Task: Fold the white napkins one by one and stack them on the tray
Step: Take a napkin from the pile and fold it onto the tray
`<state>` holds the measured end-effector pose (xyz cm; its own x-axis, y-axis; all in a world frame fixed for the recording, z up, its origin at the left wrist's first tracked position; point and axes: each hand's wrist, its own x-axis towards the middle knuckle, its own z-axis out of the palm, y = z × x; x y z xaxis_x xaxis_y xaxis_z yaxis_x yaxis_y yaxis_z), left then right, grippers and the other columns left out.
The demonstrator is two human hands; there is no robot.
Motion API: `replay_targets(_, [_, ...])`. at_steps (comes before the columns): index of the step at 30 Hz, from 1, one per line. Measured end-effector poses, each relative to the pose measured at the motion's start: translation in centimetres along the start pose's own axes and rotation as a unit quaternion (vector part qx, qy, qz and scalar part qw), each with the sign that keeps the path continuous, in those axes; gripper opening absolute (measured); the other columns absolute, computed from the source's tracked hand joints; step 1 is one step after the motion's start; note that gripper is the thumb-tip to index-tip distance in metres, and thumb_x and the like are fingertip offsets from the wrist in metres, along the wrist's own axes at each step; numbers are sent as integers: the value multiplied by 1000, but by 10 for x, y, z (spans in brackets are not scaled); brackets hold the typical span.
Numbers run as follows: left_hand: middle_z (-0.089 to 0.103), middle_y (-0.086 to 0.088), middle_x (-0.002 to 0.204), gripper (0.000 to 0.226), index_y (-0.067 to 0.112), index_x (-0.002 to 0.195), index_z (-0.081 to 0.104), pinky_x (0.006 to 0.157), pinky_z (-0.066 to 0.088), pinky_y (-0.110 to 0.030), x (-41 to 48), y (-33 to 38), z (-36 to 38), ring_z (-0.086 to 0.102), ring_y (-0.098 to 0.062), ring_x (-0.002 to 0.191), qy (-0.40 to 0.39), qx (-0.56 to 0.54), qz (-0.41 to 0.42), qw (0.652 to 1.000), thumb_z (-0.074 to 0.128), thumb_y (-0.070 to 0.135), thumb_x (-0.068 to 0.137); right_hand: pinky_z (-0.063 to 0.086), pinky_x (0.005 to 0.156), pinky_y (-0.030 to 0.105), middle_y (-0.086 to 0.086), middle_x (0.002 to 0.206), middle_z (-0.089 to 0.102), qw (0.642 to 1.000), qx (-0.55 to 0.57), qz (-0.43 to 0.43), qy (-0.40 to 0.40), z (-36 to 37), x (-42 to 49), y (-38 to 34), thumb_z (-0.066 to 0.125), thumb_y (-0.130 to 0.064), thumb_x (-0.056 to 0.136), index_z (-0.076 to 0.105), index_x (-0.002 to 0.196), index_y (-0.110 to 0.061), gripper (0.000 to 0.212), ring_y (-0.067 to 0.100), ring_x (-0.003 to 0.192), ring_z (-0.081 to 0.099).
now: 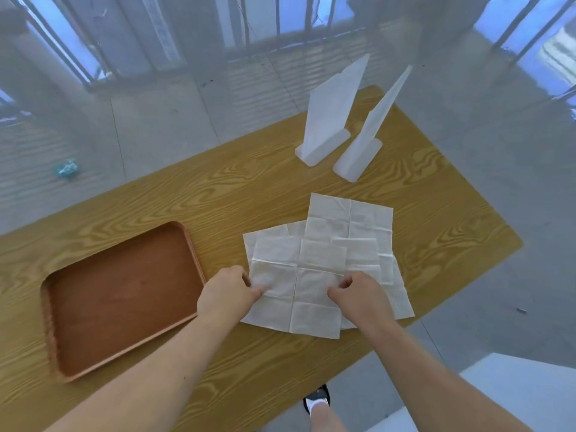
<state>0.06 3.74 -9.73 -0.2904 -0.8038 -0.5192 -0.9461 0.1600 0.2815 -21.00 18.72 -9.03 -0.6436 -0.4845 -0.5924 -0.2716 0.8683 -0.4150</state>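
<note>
Evidently at the first fold, the left hand (229,289) and right hand (358,294) pinch the top napkin (299,275) of the loose pile beside the empty tray (121,294), needing one sheet lifted alone.

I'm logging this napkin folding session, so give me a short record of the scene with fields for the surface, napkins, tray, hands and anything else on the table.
surface: wood-grain table
napkins: unfolded white napkins overlapping in a loose pile, right of the tray
tray: brown tray, nothing in it
left hand: left hand on the top napkin's left edge
right hand: right hand pinching the top napkin
other: two white stands at the far side
progress: no napkin folded or stacked
</note>
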Motion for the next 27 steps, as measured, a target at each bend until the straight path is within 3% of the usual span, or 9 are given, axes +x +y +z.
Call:
replay_targets(5, [64, 7, 96, 40, 26, 97, 58, 66, 48, -33, 2, -2, 2, 62, -16, 85, 17, -38, -18, 999, 76, 60, 84, 40, 59, 31, -10, 87, 62, 999, 39, 21, 24, 1, 3, 1, 73, -44, 84, 55, 98, -26, 29, 17, 80, 63])
replay_targets(9, [65, 8, 91, 39, 27, 91, 58, 61, 45, -32, 1, -2, 3, 61, -12, 81, 19, -32, -20, 999, 76, 60, 85, 42, 55, 32, -9, 65, 59, 999, 34, 10, 15, 1, 6, 2, 72, -37, 85, 55, 67, -22, 29, 14, 60, 57])
replay_targets(11, [66, 7, 88, 36, 28, 86, 58, 60, 46, -32, 1, -2, 4, 61, -12, 79, 15, -29, -18, 999, 76, 60, 86, 44, 59, 33, -4, 74, 67, 999, 30, 16, 6, 0, 7, 1, 72, -30, 86, 65, 75, -19, 17, 17, 69, 63])
replay_targets(14, [67, 7, 86, 35, 27, 83, 60, 61, 47, -32, 1, -1, 5, 62, -12, 78, 8, -35, -14, 999, 76, 58, 87, 46, 58, 33, 2, 75, 69, 999, 44, 10, -5, -1, 6, 1, 69, -20, 84, 68, 77, -16, 9, 17, 67, 61])
replay_targets(20, [67, 5, 89, 34, 27, 84, 60, 61, 48, -31, -4, -4, 6, 63, -14, 79, 6, -37, -4, 999, 76, 56, 88, 42, 59, 29, -4, 91, 69, 996, 80, 37, 18, -7, 3, -3, 73, -37, 86, 56, 95, -25, 23, 14, 81, 65])
replay_targets(24, [65, 6, 87, 34, 26, 84, 59, 57, 43, -29, -5, -5, 8, 61, -13, 75, 23, -24, 9, 999, 74, 56, 88, 42, 57, 31, -3, 82, 70, 998, 48, 31, 15, -5, 8, -4, 73, -34, 86, 63, 87, -20, 17, 16, 73, 64])
replay_targets(27, [64, 6, 85, 35, 26, 83, 59, 55, 41, -28, -5, -5, 9, 60, -11, 73, 26, -19, 13, 999, 73, 57, 89, 40, 55, 31, -3, 64, 60, 999, 41, 25, 1, -2, 10, -4, 72, -24, 85, 56, 65, -18, 26, 18, 59, 55])
